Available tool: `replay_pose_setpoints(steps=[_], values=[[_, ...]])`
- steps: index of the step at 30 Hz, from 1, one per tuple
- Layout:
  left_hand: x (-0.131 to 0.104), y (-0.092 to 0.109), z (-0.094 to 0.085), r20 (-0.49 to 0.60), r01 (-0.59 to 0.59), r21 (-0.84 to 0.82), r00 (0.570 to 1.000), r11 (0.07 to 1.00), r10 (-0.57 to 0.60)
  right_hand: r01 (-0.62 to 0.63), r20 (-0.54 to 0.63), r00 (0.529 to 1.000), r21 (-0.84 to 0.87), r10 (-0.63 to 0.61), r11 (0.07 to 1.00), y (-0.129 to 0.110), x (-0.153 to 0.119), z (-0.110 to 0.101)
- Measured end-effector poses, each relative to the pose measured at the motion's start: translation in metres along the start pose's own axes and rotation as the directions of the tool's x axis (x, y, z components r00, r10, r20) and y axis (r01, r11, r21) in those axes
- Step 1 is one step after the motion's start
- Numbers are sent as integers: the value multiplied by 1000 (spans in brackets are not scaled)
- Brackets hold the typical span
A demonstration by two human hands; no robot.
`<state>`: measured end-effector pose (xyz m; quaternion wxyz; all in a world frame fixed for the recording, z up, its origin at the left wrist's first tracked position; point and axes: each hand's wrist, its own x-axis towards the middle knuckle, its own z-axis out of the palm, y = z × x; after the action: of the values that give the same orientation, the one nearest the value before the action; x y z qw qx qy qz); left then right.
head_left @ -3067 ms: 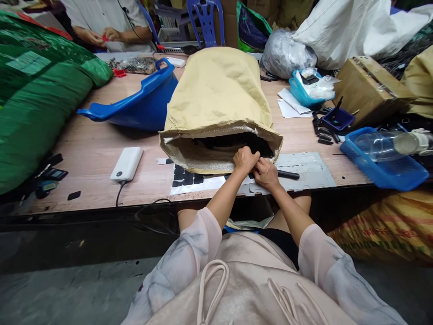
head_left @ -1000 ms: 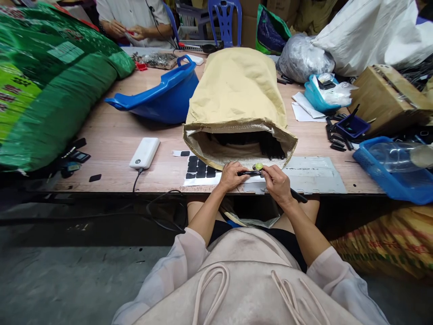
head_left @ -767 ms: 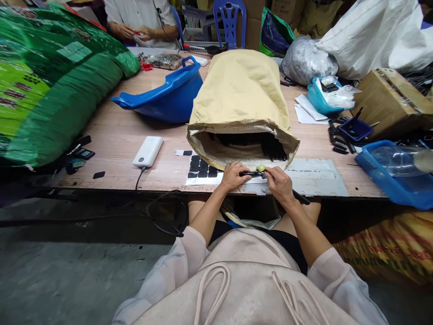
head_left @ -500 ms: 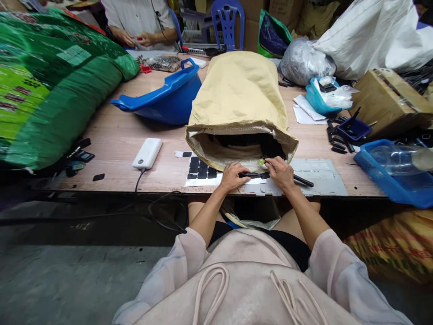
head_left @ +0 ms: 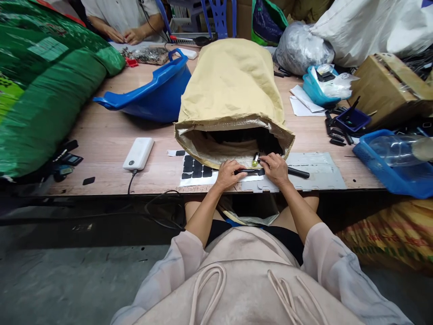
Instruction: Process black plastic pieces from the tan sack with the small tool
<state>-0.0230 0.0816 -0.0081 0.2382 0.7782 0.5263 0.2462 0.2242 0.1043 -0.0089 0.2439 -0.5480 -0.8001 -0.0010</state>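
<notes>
1. Left: the left hand (head_left: 229,174) grips a slim black piece (head_left: 250,171) above the sticker sheet (head_left: 196,168) at the near edge.
2. Centre: the yellow sack (head_left: 233,81) lies open toward the near side.
3. Right of centre: the right hand's (head_left: 275,169) fingers pinch a yellow-ended tool (head_left: 255,159) before the sack's mouth.

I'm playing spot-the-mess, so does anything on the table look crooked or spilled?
Yes. The blue basin sits tilted beside the yellow bag, not flat. Black pieces lie scattered by the small purple tray, maybe spilled. One black patch lies alone, left of the white power bank.
</notes>
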Motion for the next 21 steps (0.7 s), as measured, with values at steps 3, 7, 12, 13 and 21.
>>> replay_pose_setpoints(steps=[3, 7, 12, 13, 21], values=[[1, -1, 1, 3, 6, 10, 1000, 1000, -6, -9, 10, 1000, 18, 8, 1000, -1, 1, 0], [2, 2, -3, 0, 10, 24, 1000, 1000, -10, -24, 9, 1000, 41, 23, 999, 0, 0, 2], [-39, 30, -7, 17, -152, -69, 988, 986, 154, -17, 11, 1000, 40, 17, 999, -1, 0, 3], [-53, 36, -5, 58, -203, -123, 976, 971, 211, -16, 13, 1000, 40, 16, 999, -1, 0, 3], [-111, 22, 66, 468, 59, -21, 882, 998, -43, -24, 25, 999, 39, 23, 999, -2, 1, 3]])
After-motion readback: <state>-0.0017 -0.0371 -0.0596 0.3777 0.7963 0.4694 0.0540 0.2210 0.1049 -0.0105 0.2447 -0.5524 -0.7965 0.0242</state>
